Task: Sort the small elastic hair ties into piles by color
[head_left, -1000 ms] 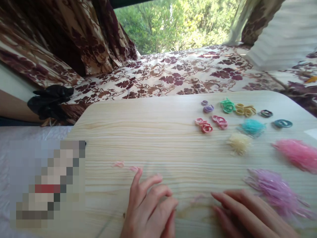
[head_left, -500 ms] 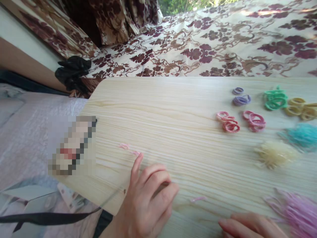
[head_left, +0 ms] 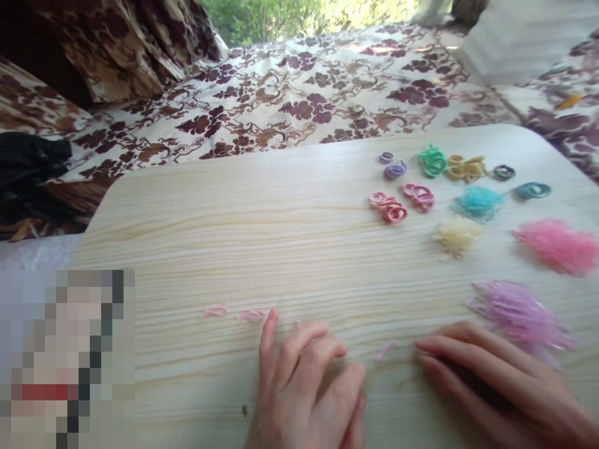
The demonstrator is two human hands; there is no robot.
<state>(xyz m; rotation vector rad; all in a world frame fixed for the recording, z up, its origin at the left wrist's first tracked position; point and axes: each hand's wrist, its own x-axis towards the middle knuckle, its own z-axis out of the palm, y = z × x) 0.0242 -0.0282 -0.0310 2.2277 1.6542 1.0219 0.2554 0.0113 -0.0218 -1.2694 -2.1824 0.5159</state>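
Observation:
My left hand [head_left: 306,386] rests on the pale wooden board [head_left: 234,237] near its front edge, fingers loosely curled, index tip next to a small pink elastic band [head_left: 251,315]. Another pink band [head_left: 215,310] lies further left. My right hand [head_left: 496,380] lies flat on the board with fingers stretched out, pointing left toward a pink band [head_left: 386,350] between the two hands. A fluffy lilac tuft [head_left: 517,312] sits just beyond the right hand. Neither hand visibly holds anything.
On the board's right half lie heaps of small rings: pink [head_left: 393,209], purple [head_left: 394,168], green [head_left: 433,162], yellow [head_left: 463,168], teal [head_left: 533,190]. Fluffy tufts lie there too: turquoise [head_left: 480,201], cream [head_left: 456,236], pink [head_left: 556,246]. Flowered bedding [head_left: 304,106] lies behind; black cloth [head_left: 28,168] at left.
The view has swung back right and up, bringing the right side of the board and the right hand fully in. Both hands stay on the board near the pink bands.

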